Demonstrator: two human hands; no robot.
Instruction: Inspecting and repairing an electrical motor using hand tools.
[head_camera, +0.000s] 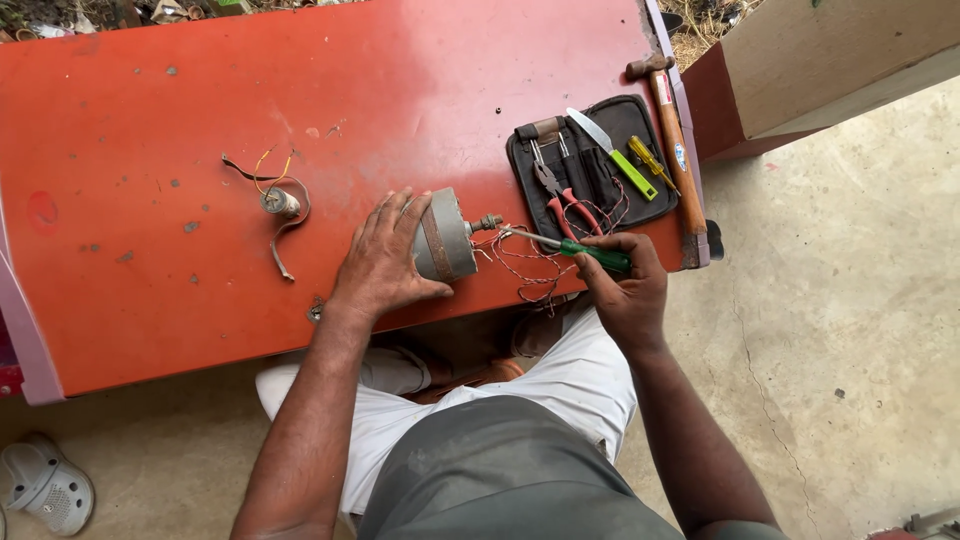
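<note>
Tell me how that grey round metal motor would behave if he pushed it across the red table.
The grey round metal motor looks heavy for its size. Lying on its side, it might roll without the left hand steadying it, dragging the thin red wires.

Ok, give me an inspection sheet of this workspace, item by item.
Surface: red table, scuffed and spotted.
Job's things: grey motor on its side near the front edge; green screwdriver tip points at its shaft end.
Clutter: black tool pouch with pliers, knife, yellow screwdriver; hammer beside it; small part with leads.
Hands: left hand steadies the motor; right hand grips the screwdriver.
Cables: red wires tangled from the motor over the edge.
Surroundings: concrete floor, white sandal, box.
</note>
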